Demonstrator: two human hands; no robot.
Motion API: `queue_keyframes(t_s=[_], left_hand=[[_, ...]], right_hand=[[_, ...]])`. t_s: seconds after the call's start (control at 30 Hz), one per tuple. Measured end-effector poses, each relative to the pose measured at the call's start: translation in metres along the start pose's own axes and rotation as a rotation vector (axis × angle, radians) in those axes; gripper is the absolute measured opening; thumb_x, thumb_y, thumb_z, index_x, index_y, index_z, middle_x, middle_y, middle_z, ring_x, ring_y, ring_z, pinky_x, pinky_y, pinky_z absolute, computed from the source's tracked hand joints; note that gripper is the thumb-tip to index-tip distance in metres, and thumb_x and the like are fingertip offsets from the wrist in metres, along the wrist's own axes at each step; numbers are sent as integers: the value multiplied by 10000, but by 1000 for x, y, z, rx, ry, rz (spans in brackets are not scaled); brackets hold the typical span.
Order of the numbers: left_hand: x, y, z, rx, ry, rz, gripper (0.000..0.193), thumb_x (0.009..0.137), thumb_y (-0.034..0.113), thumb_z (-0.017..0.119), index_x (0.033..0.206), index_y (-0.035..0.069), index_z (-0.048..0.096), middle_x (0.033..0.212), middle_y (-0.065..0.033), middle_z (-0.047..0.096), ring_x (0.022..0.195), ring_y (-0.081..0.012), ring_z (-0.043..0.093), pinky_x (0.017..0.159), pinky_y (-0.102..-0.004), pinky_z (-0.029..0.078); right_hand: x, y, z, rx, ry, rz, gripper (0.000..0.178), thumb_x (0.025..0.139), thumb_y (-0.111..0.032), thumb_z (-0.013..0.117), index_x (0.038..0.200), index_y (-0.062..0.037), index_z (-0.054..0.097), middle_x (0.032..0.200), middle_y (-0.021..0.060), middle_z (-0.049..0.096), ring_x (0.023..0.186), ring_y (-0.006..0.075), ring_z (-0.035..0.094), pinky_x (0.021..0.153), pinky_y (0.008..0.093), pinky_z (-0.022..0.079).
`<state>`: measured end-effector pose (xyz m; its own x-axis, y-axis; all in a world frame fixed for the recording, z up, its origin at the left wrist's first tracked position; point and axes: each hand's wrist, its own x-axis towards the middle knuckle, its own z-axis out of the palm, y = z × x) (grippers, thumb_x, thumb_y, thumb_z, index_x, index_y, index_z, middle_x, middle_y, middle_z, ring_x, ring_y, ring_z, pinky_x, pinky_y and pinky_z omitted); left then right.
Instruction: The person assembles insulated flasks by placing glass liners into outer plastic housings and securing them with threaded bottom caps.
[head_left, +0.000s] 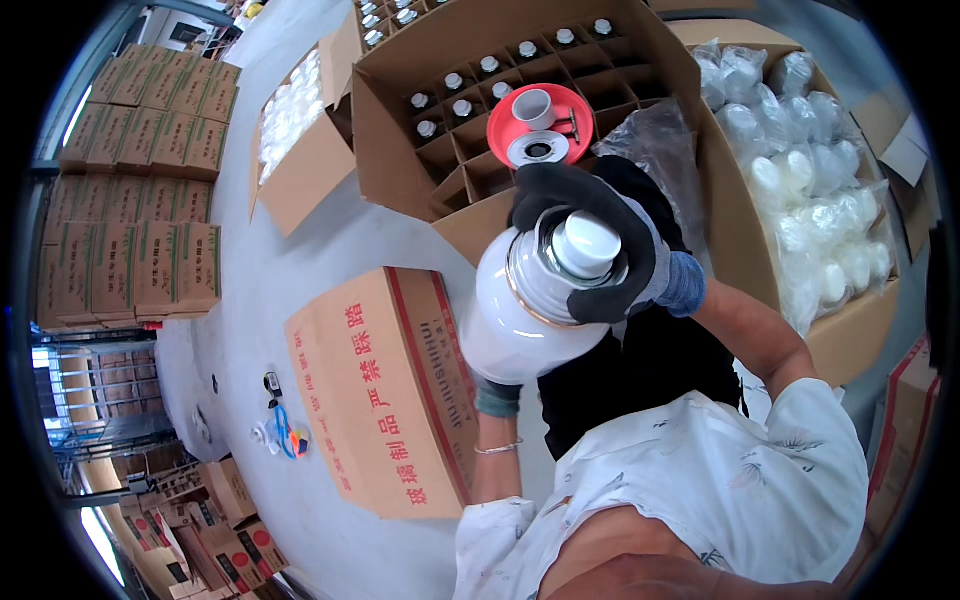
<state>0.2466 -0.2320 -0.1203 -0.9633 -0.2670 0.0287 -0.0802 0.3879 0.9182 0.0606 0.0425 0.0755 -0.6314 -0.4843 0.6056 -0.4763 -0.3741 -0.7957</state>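
I hold a white, round-bodied bottle (510,320) close in front of me, tilted with its neck up and to the right. My right hand (600,215), in a black glove with a blue-grey cuff, wraps around the silver neck and the white cap (586,245). My left hand (497,397) supports the bottle from below; only its teal cuff and a thin bracelet on the wrist show. Beyond the bottle stands an open carton with cardboard dividers (470,165). Several capped bottles sit in its cells, and a red round funnel-like piece (540,125) rests on top.
To the right, a large open carton (745,230) holds a plastic bag of white caps. A closed brown carton with red print (385,390) lies by my left arm. Another open carton (300,150) and stacked cartons (150,200) stand left. Small tools (280,432) lie on the grey floor.
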Motion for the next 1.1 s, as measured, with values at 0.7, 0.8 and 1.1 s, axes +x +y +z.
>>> queue_keyframes(t_s=[0.7,0.8,1.1], left_hand=[[128,196,84,836,-1154,313,463,825,444,600,1059,51,667,895,-114,683,796,-257,675,713,-355,539],[124,184,90,726,-1055,306,460,847,484,565,946,57,706,864,-112,691,778,-253,678,709,-365,531],[128,179,62,456,-251,466,458,750,229,779,1126,29,610,1047,-160,651,895,-313,654,776,-376,519]], right_hand=[[-2,214,-113,-841,-239,373,367,831,-254,676,1133,-55,611,1020,185,644,949,317,636,820,400,503],[7,296,-81,-1215,-364,292,473,799,-290,699,1204,-83,570,1137,175,611,1071,317,590,870,441,488],[28,290,-108,-871,-119,370,443,866,-207,628,1265,-59,504,1185,177,599,1067,381,590,877,429,495]])
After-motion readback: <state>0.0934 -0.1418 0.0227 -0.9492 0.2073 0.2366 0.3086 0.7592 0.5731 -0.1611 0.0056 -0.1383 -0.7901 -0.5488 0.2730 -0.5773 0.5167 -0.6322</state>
